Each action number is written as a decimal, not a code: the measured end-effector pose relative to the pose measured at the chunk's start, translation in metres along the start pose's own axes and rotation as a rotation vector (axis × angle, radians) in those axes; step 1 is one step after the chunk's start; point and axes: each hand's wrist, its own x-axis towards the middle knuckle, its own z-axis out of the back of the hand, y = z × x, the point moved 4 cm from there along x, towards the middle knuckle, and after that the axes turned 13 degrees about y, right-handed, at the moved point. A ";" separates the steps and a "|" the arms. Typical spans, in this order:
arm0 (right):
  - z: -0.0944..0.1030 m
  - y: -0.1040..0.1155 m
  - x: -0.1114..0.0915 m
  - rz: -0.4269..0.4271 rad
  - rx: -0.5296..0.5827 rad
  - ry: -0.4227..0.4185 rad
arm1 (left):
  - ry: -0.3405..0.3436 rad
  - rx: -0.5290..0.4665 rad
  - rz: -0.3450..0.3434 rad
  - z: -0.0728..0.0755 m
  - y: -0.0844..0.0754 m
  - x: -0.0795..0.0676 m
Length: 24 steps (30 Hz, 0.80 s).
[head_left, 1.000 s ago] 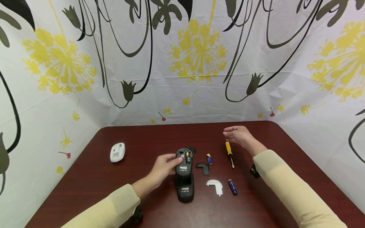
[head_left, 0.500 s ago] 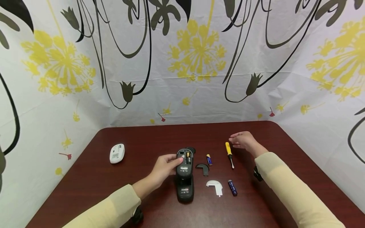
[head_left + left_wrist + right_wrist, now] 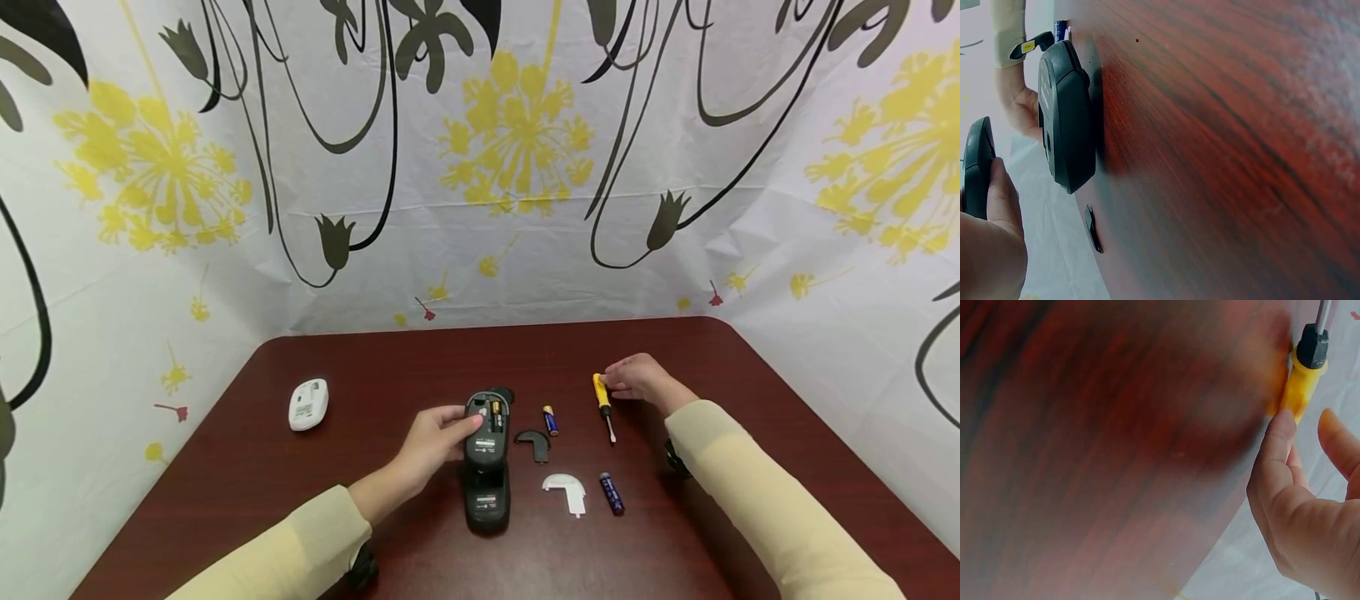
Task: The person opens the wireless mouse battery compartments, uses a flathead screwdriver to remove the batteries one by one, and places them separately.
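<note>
My left hand (image 3: 431, 442) grips a black computer mouse (image 3: 486, 446) held underside up, its battery compartment uncovered with a battery (image 3: 495, 415) inside. A second black mouse (image 3: 487, 504) lies underside up on the table, just nearer to me. My right hand (image 3: 637, 379) is beside a small yellow-handled screwdriver (image 3: 604, 407). In the right wrist view its fingertips meet the handle (image 3: 1300, 390) or nearly so, while the thumb stands apart. A black battery cover (image 3: 535, 444), a white battery cover (image 3: 566, 493) and two blue batteries, one farther (image 3: 551, 420) and one nearer (image 3: 611, 493), lie between the hands.
A white mouse (image 3: 308, 404) lies underside up at the left of the dark red table (image 3: 375, 367). Behind the held mouse a dark piece (image 3: 506, 393) shows in part. A patterned white cloth (image 3: 420, 275) rises behind the table.
My right hand first shifted right and nearer to me, then came down to the screwdriver's handle. My left hand and the mouse it holds have stayed nearly still.
</note>
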 end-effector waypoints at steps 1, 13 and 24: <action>-0.001 0.000 0.000 -0.005 0.001 0.005 | 0.001 0.001 0.001 0.000 0.000 0.000; -0.003 -0.005 0.002 0.015 -0.010 -0.008 | 0.006 0.001 -0.014 0.001 0.001 0.000; -0.006 -0.005 0.001 0.032 -0.127 -0.061 | 0.002 0.004 -0.009 0.000 0.000 -0.001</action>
